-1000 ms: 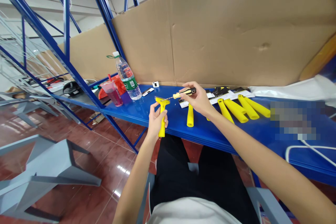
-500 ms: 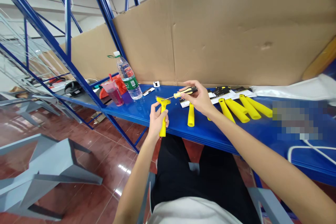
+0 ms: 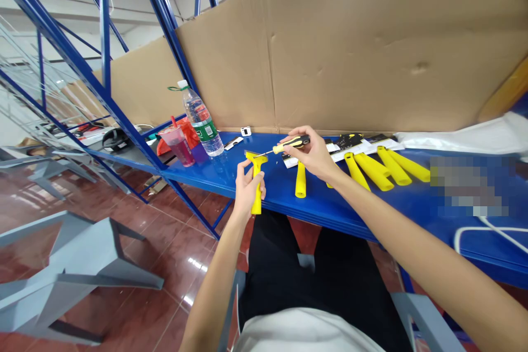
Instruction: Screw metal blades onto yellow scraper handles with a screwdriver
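My left hand (image 3: pixel 248 186) is closed around the handle of a yellow scraper (image 3: pixel 256 204), its wide head pointing up and away from me. In my right hand (image 3: pixel 311 154) is a screwdriver (image 3: pixel 285 146) with a yellow and black handle, gripped between thumb and fingers. Its thin shaft reaches left to the scraper's head; whether the tip sits in a screw is too small to tell. Just right of the scraper, another yellow handle (image 3: pixel 301 181) lies on the blue table (image 3: pixel 280 190). More yellow handles (image 3: pixel 373 171) lie beyond my right forearm, one partly hidden by it.
Black and white packaging cards (image 3: pixel 383 144) lie behind the handles. A water bottle (image 3: pixel 203 124) and a pink cup (image 3: pixel 178 143) stand at the left. Cardboard (image 3: pixel 350 55) walls the table's back. A white cable (image 3: pixel 474 229) crosses the right side. A grey chair (image 3: pixel 88 250) stands left.
Both hands keep almost the same pose, with the screwdriver still at the scraper's head. The camera view has shifted slightly.
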{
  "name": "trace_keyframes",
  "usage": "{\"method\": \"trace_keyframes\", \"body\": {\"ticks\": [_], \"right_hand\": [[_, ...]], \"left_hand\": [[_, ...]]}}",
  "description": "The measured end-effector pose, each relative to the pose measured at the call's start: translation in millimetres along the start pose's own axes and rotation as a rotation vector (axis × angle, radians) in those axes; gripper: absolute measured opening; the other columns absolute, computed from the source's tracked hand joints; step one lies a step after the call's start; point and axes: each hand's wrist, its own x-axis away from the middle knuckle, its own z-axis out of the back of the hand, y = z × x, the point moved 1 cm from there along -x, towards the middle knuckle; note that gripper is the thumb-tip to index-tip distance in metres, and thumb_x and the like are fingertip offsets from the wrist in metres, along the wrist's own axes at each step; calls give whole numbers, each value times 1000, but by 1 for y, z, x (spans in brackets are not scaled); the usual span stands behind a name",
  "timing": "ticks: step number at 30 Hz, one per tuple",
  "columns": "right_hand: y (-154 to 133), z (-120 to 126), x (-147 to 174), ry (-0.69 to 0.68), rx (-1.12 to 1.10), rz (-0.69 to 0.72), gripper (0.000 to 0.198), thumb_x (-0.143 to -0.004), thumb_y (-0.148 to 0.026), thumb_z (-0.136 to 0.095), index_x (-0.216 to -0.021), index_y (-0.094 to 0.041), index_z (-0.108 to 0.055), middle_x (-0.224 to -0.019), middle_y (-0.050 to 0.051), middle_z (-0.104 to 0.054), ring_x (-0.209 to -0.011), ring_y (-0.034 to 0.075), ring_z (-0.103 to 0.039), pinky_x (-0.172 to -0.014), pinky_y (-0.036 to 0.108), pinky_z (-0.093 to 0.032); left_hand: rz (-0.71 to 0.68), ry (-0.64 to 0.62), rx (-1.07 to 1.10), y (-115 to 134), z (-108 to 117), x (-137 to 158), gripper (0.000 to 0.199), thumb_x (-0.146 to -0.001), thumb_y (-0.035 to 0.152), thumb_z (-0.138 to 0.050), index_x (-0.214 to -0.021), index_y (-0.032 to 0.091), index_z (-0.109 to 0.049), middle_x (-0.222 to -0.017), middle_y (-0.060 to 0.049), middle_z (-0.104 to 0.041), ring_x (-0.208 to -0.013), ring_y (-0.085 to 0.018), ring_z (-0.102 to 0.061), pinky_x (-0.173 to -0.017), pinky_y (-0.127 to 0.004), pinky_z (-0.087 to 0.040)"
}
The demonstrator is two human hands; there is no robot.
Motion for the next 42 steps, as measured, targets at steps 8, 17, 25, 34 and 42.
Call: {"method": "trace_keyframes", "body": {"ticks": [8,17,25,34,42], "right_hand": [[1,-1,1,77,23,-30,49,-76,-56,-98,-98,-27,-65,-103,6,-84,-90,28,-81,-86,50,-68],[8,-1,-2,130,-7,-52,52,-71,-57,-100,-97,-29,-66,-93,3,-81,-82,28,-79,-83,52,-70],[15,-4,-4,193,-20,-38,61,-76,-58,-97,-109,-30,-54,-99,5,-79,-85,30,-80,-79,53,-70],[27,11,-12,382,168,81,61,-96,-69,-75,-133,-34,-43,-103,6,-68,-82,28,-78,-71,47,-69],[31,22,-14,359,368,139,56,-102,-69,-66,-139,-30,-49,-106,8,-70,-92,31,-76,-84,53,-68]], "left_hand": [[-12,-6,-16,-1,0,0,56,-85,33,-86,-124,30,-45,-95,7,-61,-51,-5,-50,-40,-18,-42],[-26,-20,-26,-1,0,1,54,-87,34,-85,-123,30,-45,-95,7,-61,-50,-5,-50,-39,-18,-43],[-31,-37,-15,0,-2,3,55,-87,35,-87,-124,30,-46,-100,5,-63,-49,-4,-51,-38,-18,-43],[-47,-55,-8,-2,-5,3,55,-90,40,-86,-127,29,-48,-96,5,-63,-49,-7,-54,-39,-22,-47],[-55,15,45,-5,-3,-2,57,-86,37,-88,-124,29,-46,-101,4,-67,-48,-6,-53,-40,-24,-50]]}}
